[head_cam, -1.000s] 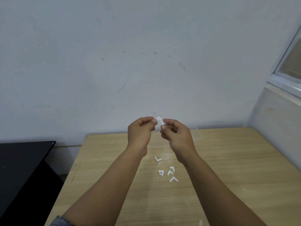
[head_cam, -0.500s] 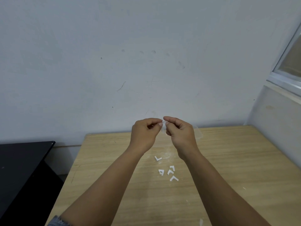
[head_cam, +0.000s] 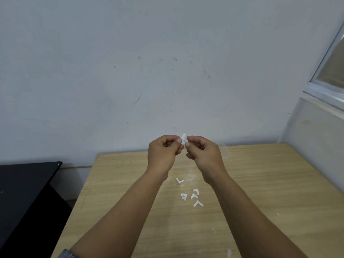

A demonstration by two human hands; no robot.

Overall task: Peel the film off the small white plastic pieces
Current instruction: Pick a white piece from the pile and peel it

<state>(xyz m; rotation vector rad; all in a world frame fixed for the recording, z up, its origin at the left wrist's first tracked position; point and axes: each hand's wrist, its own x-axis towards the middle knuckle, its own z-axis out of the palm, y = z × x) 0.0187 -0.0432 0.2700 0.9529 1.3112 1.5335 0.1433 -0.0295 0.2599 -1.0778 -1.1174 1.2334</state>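
Film hard to make out. Left hand (head_cam: 163, 153) and right hand (head_cam: 203, 153) pinching one white piece (head_cam: 184, 137) between fingertips; five more pieces (head_cam: 193, 196) on table (head_cam: 270, 183).

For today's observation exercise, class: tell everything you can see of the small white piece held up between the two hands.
The white piece is small, thin and flat, like plastic; only a short tilted strip of it shows. It is held in the air above the far edge of the wooden table, in front of the wall. The left hand and the right hand each pinch it with their fingertips, which cover its lower part. Any film on it is too small to make out.
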